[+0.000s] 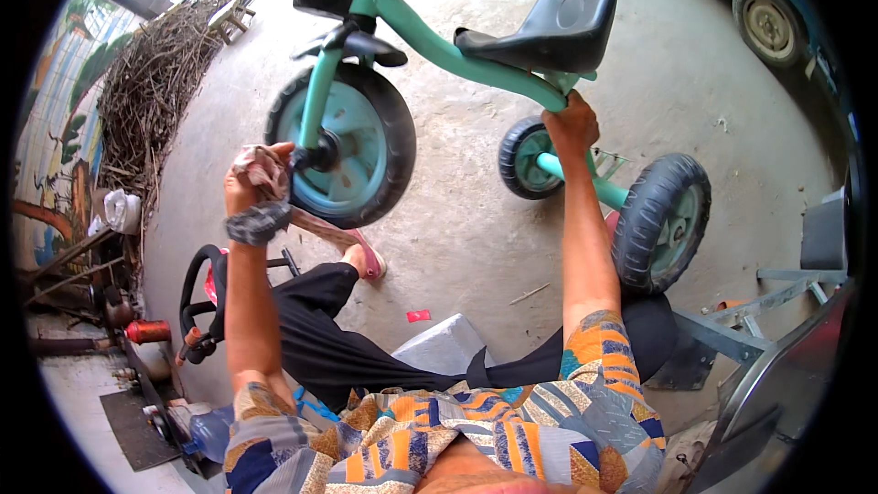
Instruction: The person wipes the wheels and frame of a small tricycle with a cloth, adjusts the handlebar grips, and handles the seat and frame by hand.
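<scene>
A green child's tricycle [457,50] with a black seat [558,23] is held in front of me. My right hand [573,125] is wrapped round its green frame just below the seat. My left hand [240,187] is closed on a crumpled, pale pinkish rag [263,170], at the left side of the front wheel [352,151] by its black pedal. A dark grey fabric band [259,222] circles my left wrist. The two rear wheels, one large in view [672,220] and one farther off [529,160], lie either side of my right forearm.
A heap of sticks [146,101] lies along the left wall, with a small stool [230,16] by it. At my left is a black steering wheel [197,297]. A metal frame [732,338] stands at right. A blue vehicle's wheel [768,25] shows at far right.
</scene>
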### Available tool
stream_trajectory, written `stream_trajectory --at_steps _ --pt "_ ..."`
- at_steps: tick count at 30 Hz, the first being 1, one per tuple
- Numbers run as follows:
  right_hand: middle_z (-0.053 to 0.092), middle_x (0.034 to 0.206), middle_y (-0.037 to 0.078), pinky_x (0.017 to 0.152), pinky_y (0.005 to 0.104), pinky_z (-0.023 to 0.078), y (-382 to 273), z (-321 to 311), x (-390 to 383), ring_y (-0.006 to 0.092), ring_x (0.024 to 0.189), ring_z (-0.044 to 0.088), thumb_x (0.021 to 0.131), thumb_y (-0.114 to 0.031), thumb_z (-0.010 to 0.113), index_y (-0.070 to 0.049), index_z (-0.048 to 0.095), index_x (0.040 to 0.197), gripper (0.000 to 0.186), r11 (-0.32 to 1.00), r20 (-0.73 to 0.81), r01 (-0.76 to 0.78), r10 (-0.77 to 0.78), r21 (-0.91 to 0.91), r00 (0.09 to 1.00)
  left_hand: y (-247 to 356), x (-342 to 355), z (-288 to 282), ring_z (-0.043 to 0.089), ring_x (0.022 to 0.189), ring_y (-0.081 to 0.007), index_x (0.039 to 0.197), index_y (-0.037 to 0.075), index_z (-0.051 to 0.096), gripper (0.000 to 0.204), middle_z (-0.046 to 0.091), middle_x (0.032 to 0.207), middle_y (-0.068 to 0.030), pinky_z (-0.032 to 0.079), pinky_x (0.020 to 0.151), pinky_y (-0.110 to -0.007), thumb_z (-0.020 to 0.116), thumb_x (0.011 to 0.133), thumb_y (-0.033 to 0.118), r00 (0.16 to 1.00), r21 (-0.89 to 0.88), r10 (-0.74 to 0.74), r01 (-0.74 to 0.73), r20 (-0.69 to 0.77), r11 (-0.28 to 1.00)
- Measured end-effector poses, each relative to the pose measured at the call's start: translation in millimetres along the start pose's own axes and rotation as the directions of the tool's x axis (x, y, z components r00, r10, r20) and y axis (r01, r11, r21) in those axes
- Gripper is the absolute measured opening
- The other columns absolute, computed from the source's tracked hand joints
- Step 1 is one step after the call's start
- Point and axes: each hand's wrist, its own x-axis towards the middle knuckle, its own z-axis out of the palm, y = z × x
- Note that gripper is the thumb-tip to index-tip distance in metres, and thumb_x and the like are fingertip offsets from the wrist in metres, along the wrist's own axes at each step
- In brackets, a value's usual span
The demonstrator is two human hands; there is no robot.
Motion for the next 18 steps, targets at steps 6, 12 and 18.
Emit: stream_trajectory --at_steps 6,12,18 --pt "0.066 0.078 0.011 0.064 0.0472 0.047 15.5 -16.9 10.0 0.0359 0.076 0.063 0.072 -0.020 0.064 -0.012 0.061 0.080 0.012 0.948 -0.130 0.268 -0.292 -0.171 0.948 6.3 78.0 -56.9 0.057 0.110 -0.0303 0.130 -0.008 0.041 0.056 0.056 0.123 -0.0211 0.048 0.093 -0.044 0.040 0.096 0.036 0.912 -0.502 -0.160 0.347 0.377 0.792" --pt "0.061 0.072 0.003 0.059 0.0382 0.041 1.4 1.7 5.2 0.0241 0.070 0.061 0.071 -0.009 0.062 -0.015 0.059 0.076 0.009 0.746 -0.212 0.608 -0.662 -0.270 0.719 -29.7 176.8 -14.3 0.052 0.116 -0.0429 0.105 -0.008 0.049 0.036 0.054 0.120 -0.0307 0.042 0.099 -0.058 0.035 0.093 0.022 0.906 -0.701 -0.113 -0.231 -0.407 0.674" --pt "0.054 0.071 0.000 0.062 0.0366 0.039 3.9 17.8 -2.7 0.0207 0.071 0.056 0.069 -0.005 0.061 -0.015 0.054 0.076 0.014 0.627 -0.092 0.670 -0.754 -0.397 0.651 -84.3 125.5 6.2 0.062 0.078 -0.0308 0.073 0.005 0.055 0.024 0.060 0.069 -0.0106 0.043 0.096 -0.054 0.049 0.083 0.025 0.992 -0.908 0.111 0.000 0.051 0.418"
